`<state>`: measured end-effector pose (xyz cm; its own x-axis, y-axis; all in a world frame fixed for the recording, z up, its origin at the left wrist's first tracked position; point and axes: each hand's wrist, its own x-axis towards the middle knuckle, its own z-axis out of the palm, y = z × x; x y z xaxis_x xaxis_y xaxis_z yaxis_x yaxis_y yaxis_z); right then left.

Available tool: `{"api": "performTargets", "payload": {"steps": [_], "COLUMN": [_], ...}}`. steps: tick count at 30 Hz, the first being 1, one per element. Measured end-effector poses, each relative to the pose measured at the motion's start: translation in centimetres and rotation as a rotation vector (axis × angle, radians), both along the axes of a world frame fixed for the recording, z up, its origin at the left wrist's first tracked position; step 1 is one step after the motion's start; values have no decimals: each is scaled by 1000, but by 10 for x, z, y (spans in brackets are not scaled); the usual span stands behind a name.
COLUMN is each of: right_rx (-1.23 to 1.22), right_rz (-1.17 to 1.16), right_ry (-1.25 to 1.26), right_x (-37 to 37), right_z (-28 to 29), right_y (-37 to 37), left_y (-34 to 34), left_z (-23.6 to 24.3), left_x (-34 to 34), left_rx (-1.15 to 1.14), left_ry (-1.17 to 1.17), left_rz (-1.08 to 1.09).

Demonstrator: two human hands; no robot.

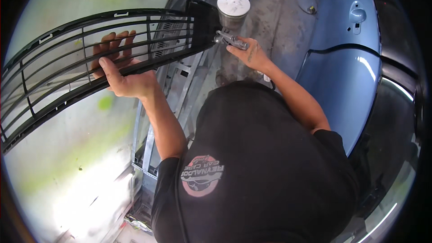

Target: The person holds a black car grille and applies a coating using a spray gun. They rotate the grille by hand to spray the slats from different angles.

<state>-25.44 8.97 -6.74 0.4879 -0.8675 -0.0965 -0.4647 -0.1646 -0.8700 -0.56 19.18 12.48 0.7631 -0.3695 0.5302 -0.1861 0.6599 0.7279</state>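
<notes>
A long black car grille with thin crossing bars stretches from the left edge to the upper middle. My left hand supports it from below, with the thumb on the near side of the lower rail and the fingers behind the bars. My right hand is wrapped around a metal spray gun. A cup with a whitish, stained lid sits upright on top of the gun. The gun's front end is close to the grille's solid right end; I cannot tell whether spray is coming out.
Blue car body panels with a door handle stand at the right. Under the grille is a metal frame stand. A pale surface with yellow-green paint marks fills the left. A hose or cable end lies on the stained floor.
</notes>
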Motion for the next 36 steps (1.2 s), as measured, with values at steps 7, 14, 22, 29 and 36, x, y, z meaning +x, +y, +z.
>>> {"api": "performTargets", "payload": {"steps": [7,14,22,29,36], "right_rx": [250,431,186,230,484], "right_rz": [73,151,309,103,-39], "right_ry": [66,30,168,34,-63], "right_x": [-3,-3,-11,-4,-13], "right_z": [-22,9,-32,-22,-35], "right_y": [-9,-14,-17,-20,-21], "left_y": [1,1,8,15,24], "left_z": [0,7,10,12,17], "left_x": [3,-6,-9,-12,-10], "left_rx": [-40,-43,3,10,30], "left_ry": [1,-21,-11,23,53], "left_rz": [-28,-23,18,9,83]}}
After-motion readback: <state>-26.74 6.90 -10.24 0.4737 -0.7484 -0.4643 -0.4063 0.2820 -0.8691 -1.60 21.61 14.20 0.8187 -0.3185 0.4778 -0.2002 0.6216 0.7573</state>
